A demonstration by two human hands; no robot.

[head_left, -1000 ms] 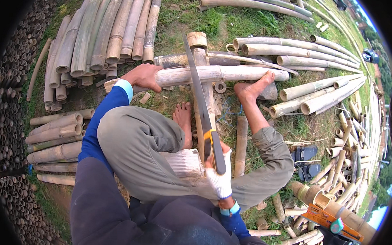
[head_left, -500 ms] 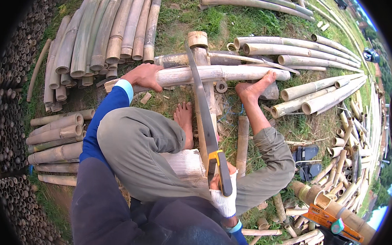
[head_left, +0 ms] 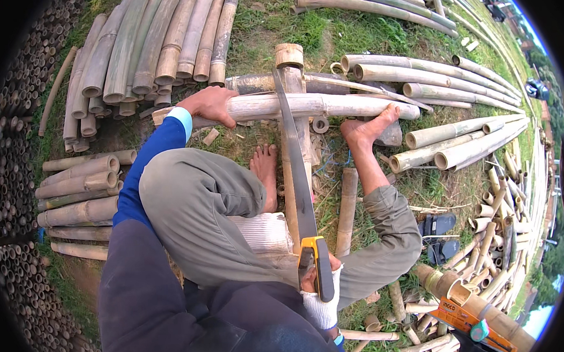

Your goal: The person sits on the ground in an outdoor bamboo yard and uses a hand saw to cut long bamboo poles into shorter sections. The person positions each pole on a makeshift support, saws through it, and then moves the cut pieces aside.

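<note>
A handsaw with a black and yellow handle reaches forward from my right hand, which wears a white knit glove and is closed round the handle. Its blade lies across a pale bamboo pole, near the pole's middle. My bare left hand grips that pole near its left end, thumb on the near side. My right foot presses on the pole's right part. Under the pole runs an upright-pointing bamboo support, its capped end beyond the pole. Whether the teeth have cut in, I cannot tell.
Long bamboo poles are stacked at the far left, with shorter ones below. More poles lie at right. Short offcuts, dark sandals and an orange saw sleeve sit on the right side.
The saw has drawn back slightly toward my body, its handle lower in view. My left hand and right foot keep their places on the pole.
</note>
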